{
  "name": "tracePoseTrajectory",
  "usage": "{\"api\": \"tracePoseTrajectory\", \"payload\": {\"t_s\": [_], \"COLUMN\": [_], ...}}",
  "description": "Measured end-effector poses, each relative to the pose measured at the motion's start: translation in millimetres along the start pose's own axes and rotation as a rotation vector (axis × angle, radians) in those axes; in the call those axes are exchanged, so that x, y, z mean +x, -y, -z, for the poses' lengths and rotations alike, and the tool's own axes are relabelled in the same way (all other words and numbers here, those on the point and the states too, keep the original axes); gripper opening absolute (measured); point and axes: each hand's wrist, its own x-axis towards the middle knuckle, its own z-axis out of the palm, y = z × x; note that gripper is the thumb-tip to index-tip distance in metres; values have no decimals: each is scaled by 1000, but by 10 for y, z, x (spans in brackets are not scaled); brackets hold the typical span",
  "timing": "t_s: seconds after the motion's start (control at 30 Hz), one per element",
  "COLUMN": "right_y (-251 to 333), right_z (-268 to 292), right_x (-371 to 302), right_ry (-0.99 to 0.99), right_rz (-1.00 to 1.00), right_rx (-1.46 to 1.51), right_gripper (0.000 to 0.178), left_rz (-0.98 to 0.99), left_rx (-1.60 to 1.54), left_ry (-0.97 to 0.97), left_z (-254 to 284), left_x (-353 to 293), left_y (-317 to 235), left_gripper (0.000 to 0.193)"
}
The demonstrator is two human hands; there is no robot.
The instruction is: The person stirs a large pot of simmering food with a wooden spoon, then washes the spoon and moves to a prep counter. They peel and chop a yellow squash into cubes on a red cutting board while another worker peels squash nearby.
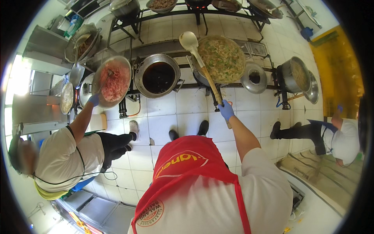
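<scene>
My right hand [226, 110], in a blue glove, is closed around the long wooden handle of a big ladle [189, 41]. The ladle slants away from me to the far left, its pale bowl by the left rim of a wide pan. That pan holds a chunky stew with green pieces [220, 58] and sits on a burner stand. To its left is a wok of dark brown liquid [159, 77]. A round metal lid [254, 77] lies to the right of the stew pan. My left hand is not in view.
At left a co-worker's gloved hand [93, 100] reaches to a tilted pan of reddish meat [113, 80]. A second person [339, 136] is at the far right, near a deep pot [295, 74]. More pots line the rear burner stand [175, 12]. Tiled floor [163, 124] lies before me.
</scene>
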Motion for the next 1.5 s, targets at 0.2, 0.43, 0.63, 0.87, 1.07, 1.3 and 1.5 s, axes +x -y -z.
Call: {"api": "tracePoseTrajectory", "payload": {"t_s": [0.2,0.43,0.63,0.87,1.07,1.3,1.5], "right_y": [372,1228,1754,2367,2099,1594,1839], "right_z": [701,2688,3189,2849,2424,2316,2494], "right_x": [-361,-946,-723,-86,744,975,603], "right_ry": [-214,-411,-415,-216,26,183,346], "right_rz": [82,93,329,193,285,349,241], "right_rx": [-223,-906,-1357,-1580,-1668,-1634,-1553], "right_gripper": [31,43,36,27,25,23,28], "left_rz": [58,-97,-171,-218,42,135,89], "left_rx": [37,172,177,-122,-162,-168,-156], "left_ry": [41,86,153,90,60,67,45], "left_z": [-26,-288,-353,-498,-666,-892,-990], "left_x": [190,275,639,571,518,14,-167], "left_y": [-36,-1334,-1748,-1125,688,1543,1452], "left_gripper": [67,66,69,67,61,66,69]}}
